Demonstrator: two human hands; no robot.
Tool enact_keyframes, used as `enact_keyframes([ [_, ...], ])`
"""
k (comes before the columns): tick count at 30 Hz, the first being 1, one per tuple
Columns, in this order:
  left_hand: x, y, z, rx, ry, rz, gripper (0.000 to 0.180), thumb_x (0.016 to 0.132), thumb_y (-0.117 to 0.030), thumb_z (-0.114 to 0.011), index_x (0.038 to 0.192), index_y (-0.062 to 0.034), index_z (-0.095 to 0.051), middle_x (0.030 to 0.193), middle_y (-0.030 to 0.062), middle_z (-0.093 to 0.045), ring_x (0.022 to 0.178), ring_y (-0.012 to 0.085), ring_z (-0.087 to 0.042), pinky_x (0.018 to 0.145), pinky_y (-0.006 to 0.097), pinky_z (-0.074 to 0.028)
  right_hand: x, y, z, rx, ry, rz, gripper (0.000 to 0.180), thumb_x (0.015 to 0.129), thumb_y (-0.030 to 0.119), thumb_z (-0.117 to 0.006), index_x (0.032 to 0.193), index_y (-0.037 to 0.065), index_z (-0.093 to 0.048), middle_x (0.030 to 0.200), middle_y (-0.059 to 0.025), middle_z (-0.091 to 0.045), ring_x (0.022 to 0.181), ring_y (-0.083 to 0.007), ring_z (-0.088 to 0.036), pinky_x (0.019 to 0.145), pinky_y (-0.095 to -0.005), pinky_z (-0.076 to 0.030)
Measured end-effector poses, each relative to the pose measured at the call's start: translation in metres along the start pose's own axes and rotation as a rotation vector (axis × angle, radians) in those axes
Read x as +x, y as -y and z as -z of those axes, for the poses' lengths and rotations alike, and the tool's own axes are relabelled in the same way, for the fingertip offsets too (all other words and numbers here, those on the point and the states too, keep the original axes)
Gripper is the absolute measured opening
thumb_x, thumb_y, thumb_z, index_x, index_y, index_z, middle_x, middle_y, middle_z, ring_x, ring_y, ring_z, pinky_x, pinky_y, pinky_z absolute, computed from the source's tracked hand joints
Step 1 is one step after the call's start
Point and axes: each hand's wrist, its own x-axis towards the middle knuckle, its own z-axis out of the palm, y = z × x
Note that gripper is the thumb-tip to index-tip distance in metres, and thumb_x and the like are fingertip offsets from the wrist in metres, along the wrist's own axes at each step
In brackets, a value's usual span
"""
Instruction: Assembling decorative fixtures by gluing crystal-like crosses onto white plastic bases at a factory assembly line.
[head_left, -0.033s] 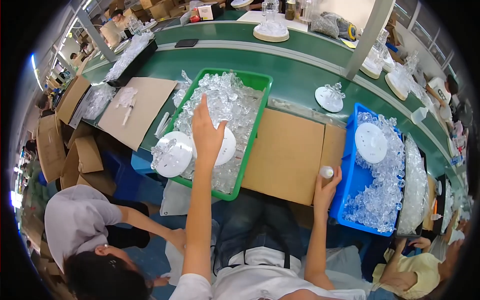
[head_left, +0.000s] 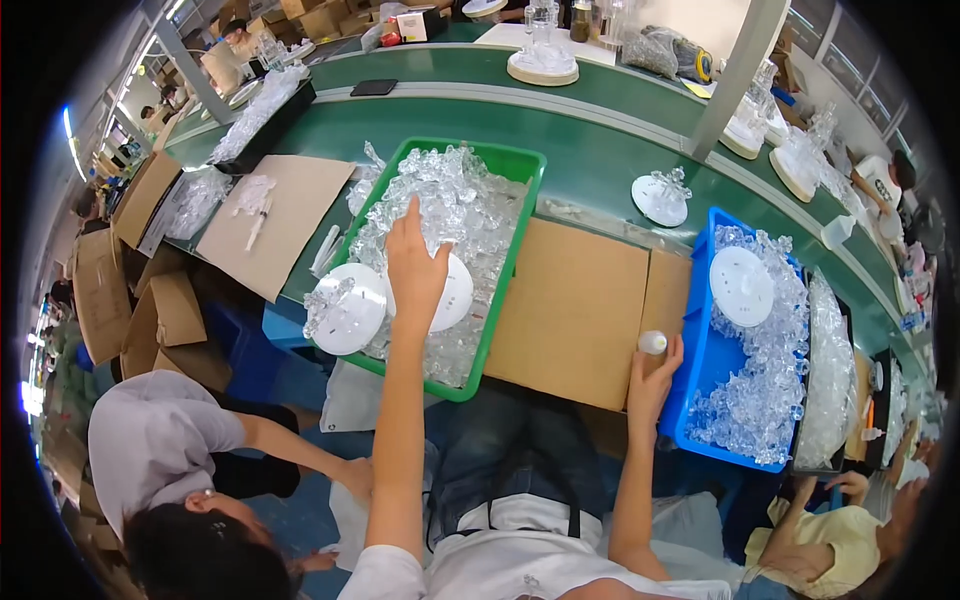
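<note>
My left hand (head_left: 417,272) is stretched out with thumb and fingers apart, over the green bin (head_left: 467,388). Clear plastic parts (head_left: 440,180) fill this bin. Beside and partly beneath that hand are two round white discs, one on the left (head_left: 352,310) with clear pieces on its edge and one on the right (head_left: 455,293). Over the cardboard's right side, my right hand (head_left: 655,380) has its fingers around a small white bottle (head_left: 652,343), its rounded end facing up. The blue bin (head_left: 678,400) stands just right of it, holding clear parts and another white disc (head_left: 742,286).
A flat cardboard sheet (head_left: 565,310) lies between the bins. Farther back, a white disc with clear pieces (head_left: 660,197) rests on the green bench (head_left: 590,160), near a metal post (head_left: 738,80). At lower left a co-worker (head_left: 170,450) leans close; another person (head_left: 830,540) sits at lower right.
My left hand's fingertips have shifted very slightly; otherwise the bins, discs and right hand look the same.
</note>
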Motion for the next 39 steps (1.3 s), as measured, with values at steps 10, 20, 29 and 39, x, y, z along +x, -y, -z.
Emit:
enact_keyframes([
  [10,0.025,0.000,0.017,-0.269,0.031,-0.045,0.022,0.068,-0.001,-0.073,0.088,0.0003,-0.064,0.088,0.0123,-0.061,0.080,0.0266,-0.062,0.072,0.032,-0.048,-0.049,0.020,0.035,0.147,0.124,-0.076,0.075,0.083,0.000,-0.061,0.145,0.003,-0.018,0.144,-0.0219,-0.033,0.135,-0.0318,-0.032,0.111,-0.0406,-0.026],
  [20,-0.067,-0.104,0.021,-0.482,0.049,-0.347,0.024,0.068,-0.006,-0.063,0.092,-0.0040,-0.064,0.089,0.0101,-0.057,0.084,0.0270,-0.059,0.065,0.036,-0.050,-0.015,0.103,0.069,0.391,-0.013,0.245,0.047,0.085,0.002,-0.061,0.129,0.001,-0.044,0.128,-0.0138,-0.051,0.119,-0.0227,-0.049,0.093,-0.0349,-0.043],
  [29,-0.120,-0.079,-0.073,-0.480,0.225,-0.126,0.027,0.072,0.000,-0.062,0.099,-0.0028,-0.059,0.089,0.0105,-0.055,0.085,0.0305,-0.056,0.072,0.041,-0.048,0.116,0.223,-0.079,0.045,0.811,0.592,0.036,0.086,0.016,-0.063,0.119,0.005,-0.055,0.110,-0.0118,-0.064,0.101,-0.0209,-0.060,0.086,-0.0346,-0.048],
  [39,-0.137,-0.073,-0.064,-0.251,0.058,-0.159,0.051,0.082,-0.002,-0.048,0.133,0.0021,-0.044,0.133,0.0247,-0.040,0.128,0.0403,-0.036,0.104,0.045,-0.034,0.161,0.195,-0.224,-0.622,0.922,0.850,0.043,0.071,0.032,-0.074,0.100,0.002,-0.062,0.089,-0.0194,-0.067,0.085,-0.0317,-0.065,0.074,-0.0392,-0.050],
])
